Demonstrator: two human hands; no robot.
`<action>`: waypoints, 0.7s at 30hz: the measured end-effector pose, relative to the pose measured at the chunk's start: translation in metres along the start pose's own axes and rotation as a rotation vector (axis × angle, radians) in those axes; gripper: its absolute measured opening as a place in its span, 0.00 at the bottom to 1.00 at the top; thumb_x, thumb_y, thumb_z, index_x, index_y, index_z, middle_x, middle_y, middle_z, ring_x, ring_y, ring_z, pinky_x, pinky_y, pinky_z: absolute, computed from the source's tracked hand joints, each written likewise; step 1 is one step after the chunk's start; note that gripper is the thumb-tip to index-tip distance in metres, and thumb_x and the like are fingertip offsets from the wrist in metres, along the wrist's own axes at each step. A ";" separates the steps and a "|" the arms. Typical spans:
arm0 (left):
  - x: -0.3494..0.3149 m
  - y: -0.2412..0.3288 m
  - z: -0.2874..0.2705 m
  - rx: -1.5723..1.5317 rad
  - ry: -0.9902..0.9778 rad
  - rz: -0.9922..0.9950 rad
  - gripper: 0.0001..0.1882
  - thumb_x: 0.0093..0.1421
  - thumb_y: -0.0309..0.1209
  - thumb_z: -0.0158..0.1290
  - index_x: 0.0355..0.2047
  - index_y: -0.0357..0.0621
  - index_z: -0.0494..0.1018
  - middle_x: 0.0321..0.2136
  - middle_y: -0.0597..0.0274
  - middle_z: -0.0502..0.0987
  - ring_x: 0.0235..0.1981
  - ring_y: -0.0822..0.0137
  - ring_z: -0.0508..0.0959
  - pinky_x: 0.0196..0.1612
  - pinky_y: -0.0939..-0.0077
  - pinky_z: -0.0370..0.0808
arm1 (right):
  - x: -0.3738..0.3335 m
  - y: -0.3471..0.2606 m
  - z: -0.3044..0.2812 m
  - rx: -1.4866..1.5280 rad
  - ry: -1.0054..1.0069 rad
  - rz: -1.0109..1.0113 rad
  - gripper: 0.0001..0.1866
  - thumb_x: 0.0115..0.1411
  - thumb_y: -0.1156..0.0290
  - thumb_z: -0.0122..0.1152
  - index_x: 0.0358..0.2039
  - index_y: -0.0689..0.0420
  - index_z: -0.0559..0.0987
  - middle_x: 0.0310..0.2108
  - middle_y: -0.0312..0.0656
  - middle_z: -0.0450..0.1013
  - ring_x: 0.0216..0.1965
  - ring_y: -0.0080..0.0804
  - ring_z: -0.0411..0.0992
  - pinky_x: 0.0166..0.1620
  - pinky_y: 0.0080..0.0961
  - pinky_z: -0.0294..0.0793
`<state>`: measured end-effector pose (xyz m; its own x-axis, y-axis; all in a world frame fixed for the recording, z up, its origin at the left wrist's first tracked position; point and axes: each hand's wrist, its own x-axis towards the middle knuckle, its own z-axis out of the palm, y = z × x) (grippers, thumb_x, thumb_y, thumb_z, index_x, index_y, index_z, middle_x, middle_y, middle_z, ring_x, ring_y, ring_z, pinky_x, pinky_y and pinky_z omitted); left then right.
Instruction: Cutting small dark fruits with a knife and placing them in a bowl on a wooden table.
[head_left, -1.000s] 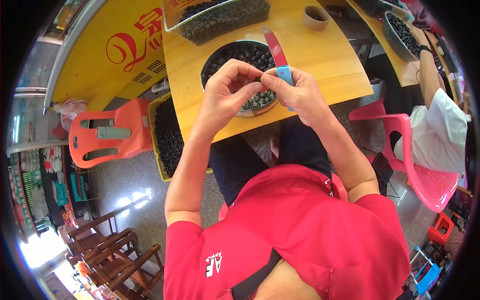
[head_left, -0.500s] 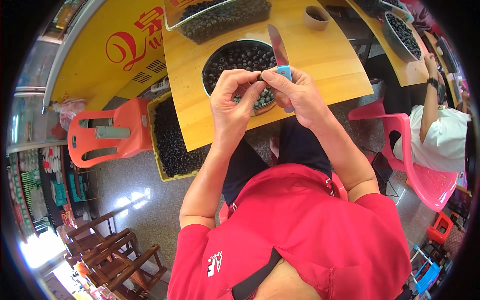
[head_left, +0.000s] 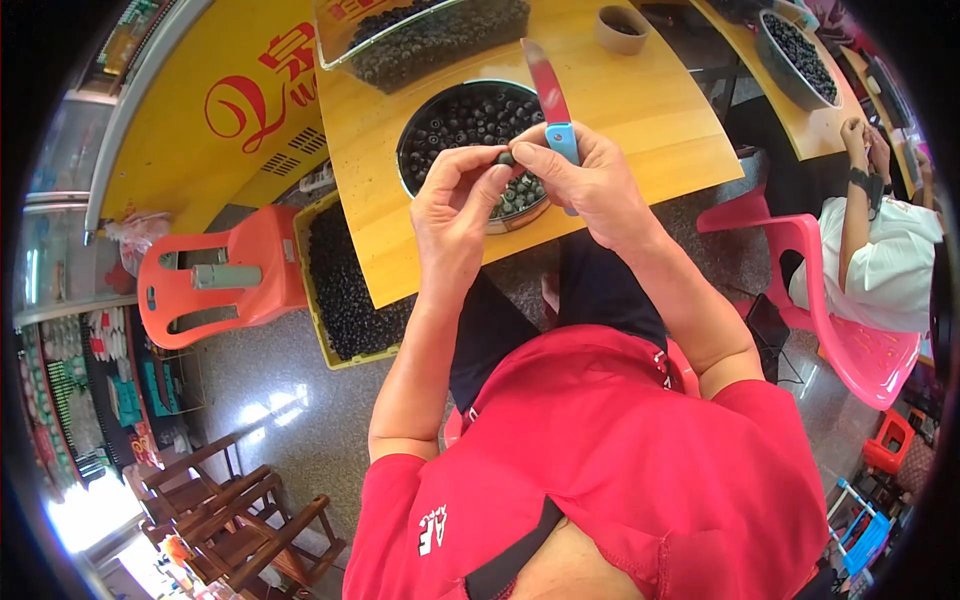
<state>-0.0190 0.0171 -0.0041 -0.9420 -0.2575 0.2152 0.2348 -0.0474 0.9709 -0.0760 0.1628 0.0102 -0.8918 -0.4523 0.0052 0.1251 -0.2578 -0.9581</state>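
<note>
Left hand (head_left: 450, 205) and right hand (head_left: 595, 190) are together at the fingertips, thumbs and forefingers meeting on one small dark round piece (head_left: 507, 158), right at the centre of our dial; the left does nothing but pinch, while the right also has its fingers wrapped on a blue-handled knife (head_left: 561, 142), blade up and leaning between eleven and twelve; now across from the left, and at eight o'clock there's an orange chair (head_left: 270, 260) with a grey-green cylinder (head_left: 225, 276) lying on it; next to it, between seven and eight, a yellow crate (head_left: 362, 359) full of dark pieces sits partly under the table's edge; up at eleven, a clear tub (head_left: 390, 35) heaped with more of them; directly beneath the fingers, the round bowl (head_left: 515, 222), its contents black at the back and greener near the front, all of it on a wooden table (head_left: 680, 125); swing to between one and two, a small cup (head_left: 622, 40) with something dark inside; on to two o'clock, a second bowl (head_left: 778, 75), loaded too, on another table (head_left: 825, 126), a co-worker's hands (head_left: 856, 142) close beside it; and out at four, a pink chair (head_left: 860, 360).
</note>
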 end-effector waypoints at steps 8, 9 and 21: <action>-0.001 -0.005 -0.006 -0.249 -0.013 -0.083 0.09 0.61 0.28 0.55 0.40 0.38 0.73 0.31 0.68 0.75 0.31 0.79 0.70 0.36 0.86 0.68 | 0.004 0.008 -0.007 -0.855 0.003 -0.698 0.08 0.57 0.74 0.60 0.36 0.63 0.76 0.27 0.44 0.73 0.28 0.39 0.74 0.30 0.29 0.72; -0.001 -0.005 -0.007 -0.245 -0.012 -0.094 0.09 0.61 0.28 0.55 0.40 0.38 0.73 0.31 0.68 0.75 0.31 0.79 0.71 0.36 0.85 0.69 | 0.004 0.007 -0.007 -0.895 -0.005 -0.698 0.07 0.56 0.75 0.60 0.36 0.62 0.76 0.28 0.44 0.73 0.28 0.41 0.74 0.30 0.30 0.72; 0.000 -0.006 -0.001 -0.333 0.000 -0.087 0.09 0.61 0.27 0.55 0.41 0.38 0.72 0.33 0.65 0.76 0.31 0.77 0.72 0.36 0.83 0.70 | 0.003 0.008 -0.008 -0.987 -0.005 -0.700 0.08 0.53 0.76 0.60 0.36 0.59 0.76 0.28 0.43 0.72 0.28 0.43 0.73 0.29 0.32 0.71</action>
<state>-0.0206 0.0161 -0.0101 -0.9619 -0.2386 0.1334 0.2193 -0.3820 0.8978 -0.0817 0.1662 0.0004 -0.6320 -0.4794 0.6089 -0.7714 0.3137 -0.5536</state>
